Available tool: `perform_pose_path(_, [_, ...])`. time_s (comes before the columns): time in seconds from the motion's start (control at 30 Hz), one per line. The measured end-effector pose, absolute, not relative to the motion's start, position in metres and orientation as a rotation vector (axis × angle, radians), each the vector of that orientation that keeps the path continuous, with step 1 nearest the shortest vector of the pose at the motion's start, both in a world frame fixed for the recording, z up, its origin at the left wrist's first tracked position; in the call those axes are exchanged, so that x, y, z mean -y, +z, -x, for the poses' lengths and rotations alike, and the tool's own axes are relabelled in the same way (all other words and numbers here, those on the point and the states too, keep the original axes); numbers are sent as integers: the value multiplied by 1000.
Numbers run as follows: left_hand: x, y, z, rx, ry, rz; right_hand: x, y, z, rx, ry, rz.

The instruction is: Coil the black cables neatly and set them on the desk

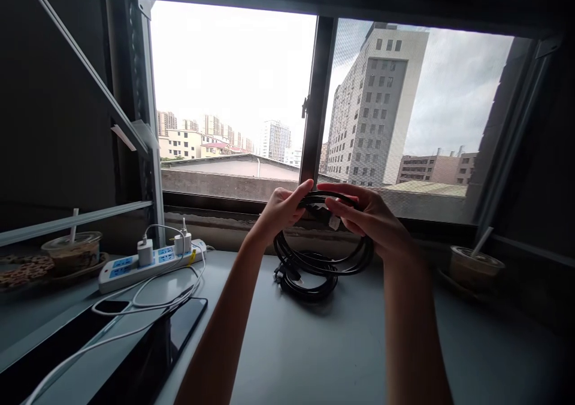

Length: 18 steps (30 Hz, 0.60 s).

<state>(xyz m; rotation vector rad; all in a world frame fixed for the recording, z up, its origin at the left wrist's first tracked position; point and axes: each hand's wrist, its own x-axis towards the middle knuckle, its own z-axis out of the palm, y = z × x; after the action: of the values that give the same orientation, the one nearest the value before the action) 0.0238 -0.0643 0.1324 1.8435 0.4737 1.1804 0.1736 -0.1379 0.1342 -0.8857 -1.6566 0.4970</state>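
A coil of black cable point(321, 264) hangs in loops above the grey table point(314, 345), its lower loops resting on the surface. My left hand point(283, 210) is closed round the top left of the coil. My right hand point(366, 216) grips the top right, fingers wrapped over the loops, with a small connector end pinched between the two hands. Both forearms reach forward from the bottom of the view.
A white power strip point(150, 264) with two white chargers and white leads lies at the left. Dark flat devices point(148, 345) lie at the near left. Drink cups with straws stand at far left point(74, 249) and right point(474, 264). A window point(317, 102) is behind.
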Motion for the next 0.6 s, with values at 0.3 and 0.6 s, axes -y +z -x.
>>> perform_pose_path(0.3, [57, 132, -10, -210, 832, -1723, 121, 134, -170, 1602, 93, 836])
perform_pose_path(0.6, [56, 135, -8, -242, 772, -1535, 117, 129, -168, 1662, -304, 854])
